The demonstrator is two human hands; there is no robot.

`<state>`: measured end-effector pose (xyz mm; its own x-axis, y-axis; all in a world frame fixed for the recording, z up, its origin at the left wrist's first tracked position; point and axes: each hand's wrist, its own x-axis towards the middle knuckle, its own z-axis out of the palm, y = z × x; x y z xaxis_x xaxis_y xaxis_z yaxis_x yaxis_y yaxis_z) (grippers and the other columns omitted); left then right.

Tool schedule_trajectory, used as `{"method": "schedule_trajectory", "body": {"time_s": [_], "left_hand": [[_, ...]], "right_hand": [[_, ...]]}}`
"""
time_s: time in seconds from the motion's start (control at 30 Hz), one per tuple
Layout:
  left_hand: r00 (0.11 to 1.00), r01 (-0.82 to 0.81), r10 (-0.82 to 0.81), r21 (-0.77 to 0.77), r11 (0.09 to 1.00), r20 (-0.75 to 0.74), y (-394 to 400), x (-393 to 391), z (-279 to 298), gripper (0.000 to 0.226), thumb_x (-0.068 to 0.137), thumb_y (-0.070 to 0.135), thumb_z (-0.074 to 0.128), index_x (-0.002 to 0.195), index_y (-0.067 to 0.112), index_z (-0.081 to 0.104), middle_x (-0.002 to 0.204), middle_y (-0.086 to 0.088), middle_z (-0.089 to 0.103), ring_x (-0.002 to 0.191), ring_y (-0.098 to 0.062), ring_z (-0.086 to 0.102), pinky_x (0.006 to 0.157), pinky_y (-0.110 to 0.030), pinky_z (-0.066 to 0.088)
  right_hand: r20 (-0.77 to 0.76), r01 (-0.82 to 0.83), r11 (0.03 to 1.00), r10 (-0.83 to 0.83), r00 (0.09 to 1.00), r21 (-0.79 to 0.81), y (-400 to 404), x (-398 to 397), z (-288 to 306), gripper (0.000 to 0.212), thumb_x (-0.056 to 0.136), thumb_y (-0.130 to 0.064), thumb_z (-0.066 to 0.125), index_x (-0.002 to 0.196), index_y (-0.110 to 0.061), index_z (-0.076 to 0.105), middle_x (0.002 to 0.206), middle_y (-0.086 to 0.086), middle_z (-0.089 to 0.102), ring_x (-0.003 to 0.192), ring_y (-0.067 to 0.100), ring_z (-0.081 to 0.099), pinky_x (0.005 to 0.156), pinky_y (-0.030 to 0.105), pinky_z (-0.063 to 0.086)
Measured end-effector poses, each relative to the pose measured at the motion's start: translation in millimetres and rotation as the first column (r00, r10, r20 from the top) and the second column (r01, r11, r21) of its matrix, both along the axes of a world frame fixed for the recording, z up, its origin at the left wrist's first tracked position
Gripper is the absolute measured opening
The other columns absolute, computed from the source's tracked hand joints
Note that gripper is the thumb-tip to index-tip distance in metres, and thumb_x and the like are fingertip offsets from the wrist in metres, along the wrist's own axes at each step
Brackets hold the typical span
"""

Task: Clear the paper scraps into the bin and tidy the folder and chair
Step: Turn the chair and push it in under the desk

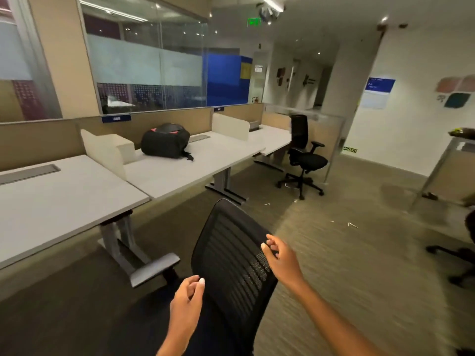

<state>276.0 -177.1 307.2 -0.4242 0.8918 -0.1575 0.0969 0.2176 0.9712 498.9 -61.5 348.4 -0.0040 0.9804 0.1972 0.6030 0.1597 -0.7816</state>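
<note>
A black mesh-backed office chair (231, 255) stands right in front of me, its backrest turned toward me, a little way out from the desks. My left hand (186, 301) hovers at the backrest's left edge with fingers loosely curled and nothing in it. My right hand (281, 258) is at the backrest's right edge, fingers apart, not clearly touching the mesh. Small white paper scraps (352, 224) lie on the carpet to the right, with more paper scraps (267, 204) further off. No folder or bin is in view.
A row of white desks (64, 201) with dividers runs along the left; a black backpack (165, 141) lies on the middle one. A second black chair (304, 156) stands at the far desk. Another chair's base (460, 253) shows at the right edge, beside a metal table (447, 160).
</note>
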Motion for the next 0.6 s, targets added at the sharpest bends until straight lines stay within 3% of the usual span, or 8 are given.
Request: {"method": "schedule_trajectory", "body": {"time_s": [0.2, 0.37, 0.47, 0.6], "left_hand": [[0.993, 0.102, -0.105, -0.06, 0.993, -0.046, 118, 99, -18, 0.038, 0.089, 0.032, 0.065, 0.123, 0.016, 0.059, 0.117, -0.006, 0.063, 0.113, -0.018, 0.059, 0.097, -0.028, 0.043], [0.968, 0.151, -0.165, -0.089, 0.985, -0.19, 193, 165, -23, 0.066, 0.087, 0.038, 0.065, 0.14, 0.008, 0.04, 0.134, -0.012, 0.049, 0.123, -0.019, 0.047, 0.102, -0.025, 0.036], [0.964, 0.157, -0.184, -0.151, 0.976, -0.193, 223, 190, -26, 0.089, 0.084, 0.049, 0.064, 0.149, 0.008, 0.022, 0.151, -0.015, 0.029, 0.143, -0.024, 0.025, 0.117, -0.032, 0.024], [0.969, 0.136, -0.183, -0.264, 0.955, -0.164, 245, 209, -25, 0.108, 0.076, 0.058, 0.065, 0.153, 0.018, 0.0, 0.161, -0.016, -0.005, 0.15, -0.028, -0.005, 0.122, -0.038, 0.01]], "right_hand": [[0.085, -0.048, 0.997, 0.053, 0.995, -0.059, 109, 55, -11, 0.042, 0.092, -0.036, 0.057, 0.129, -0.017, 0.055, 0.116, 0.0, 0.06, 0.106, 0.011, 0.056, 0.09, 0.019, 0.039], [0.135, -0.111, 0.989, 0.123, 0.983, -0.097, 197, 72, -24, 0.044, 0.092, -0.035, 0.057, 0.129, -0.013, 0.055, 0.117, 0.007, 0.059, 0.11, 0.019, 0.056, 0.095, 0.027, 0.041], [0.153, -0.15, 0.98, 0.17, 0.974, -0.134, 239, 69, -34, 0.047, 0.092, -0.037, 0.057, 0.132, -0.012, 0.052, 0.12, 0.009, 0.057, 0.113, 0.022, 0.055, 0.098, 0.03, 0.041], [0.165, -0.231, 0.954, 0.264, 0.95, -0.191, 277, 50, -58, 0.052, 0.091, -0.037, 0.058, 0.135, -0.01, 0.049, 0.122, 0.014, 0.057, 0.114, 0.026, 0.054, 0.102, 0.036, 0.041]]}}
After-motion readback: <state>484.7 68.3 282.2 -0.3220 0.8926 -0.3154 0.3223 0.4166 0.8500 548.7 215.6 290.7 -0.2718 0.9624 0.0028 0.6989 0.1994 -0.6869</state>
